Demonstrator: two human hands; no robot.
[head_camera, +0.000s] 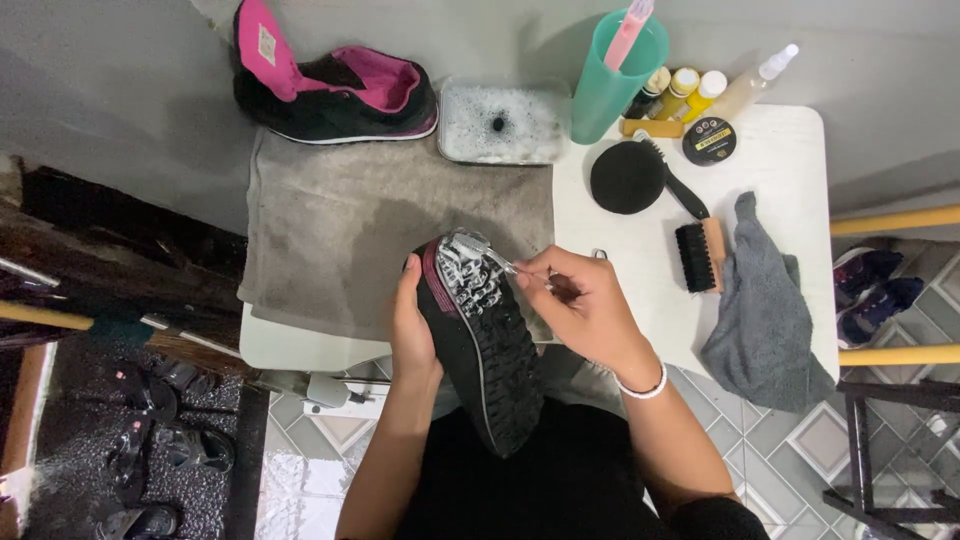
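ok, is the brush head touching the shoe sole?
Touching. The head view shows the small brush bristles pressed into foam on the toe end of the shoe sole, no gap visible. The right hand holds its handle; the left hand steadies the shoe.

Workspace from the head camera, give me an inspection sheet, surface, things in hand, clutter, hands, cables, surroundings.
Surface: white table, with a damp grey towel over its left half.
Things in hand: black shoe held sole up, foam on the toe end; small brush on that foam.
Clutter: pink-lined shoe, soapy tray, teal cup, bottles, round tin, black sponge, bristle brush, grey cloth.
Hands: left hand grips the shoe's side; right hand holds the small brush.
Cables: nothing seen.
Surroundings: tiled floor; sandals left, blue shoes right.
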